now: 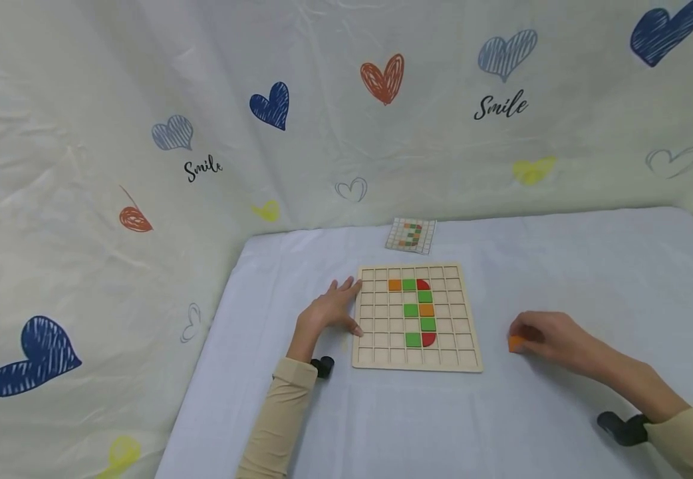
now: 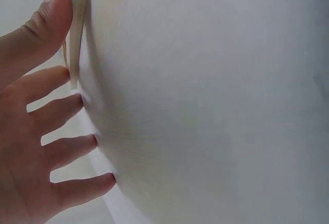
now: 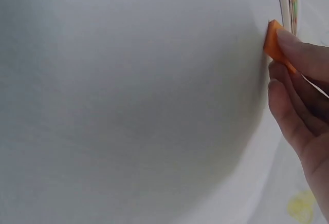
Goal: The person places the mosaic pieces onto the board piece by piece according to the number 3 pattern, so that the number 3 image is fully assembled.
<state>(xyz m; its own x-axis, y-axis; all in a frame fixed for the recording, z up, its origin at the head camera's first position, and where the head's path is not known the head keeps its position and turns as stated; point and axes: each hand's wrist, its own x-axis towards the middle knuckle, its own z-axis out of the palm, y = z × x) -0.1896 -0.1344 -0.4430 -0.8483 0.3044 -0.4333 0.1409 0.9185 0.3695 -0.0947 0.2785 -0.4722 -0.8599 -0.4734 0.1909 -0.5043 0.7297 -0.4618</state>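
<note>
A wooden grid board [image 1: 376, 359] lies on the white cloth, with orange, green and red tiles set in some of its squares. My left hand [image 1: 330, 309] is spread at the board's left edge, the thumb and a fingertip touching its rim; in the left wrist view the other fingertips meet the cloth beside the board [image 2: 78, 29]. To the right of the board, my right hand [image 1: 553, 336] pinches an orange square tile [image 1: 515, 343] between thumb and fingers. The right wrist view shows the orange tile [image 3: 273, 41] low over the cloth.
Behind the board lies a small pattern card [image 1: 411, 236] printed with a coloured grid figure. A white sheet [image 1: 322, 133] with hearts and the word Smile hangs at the back and left. Each wrist wears a black camera mount [image 1: 622, 429].
</note>
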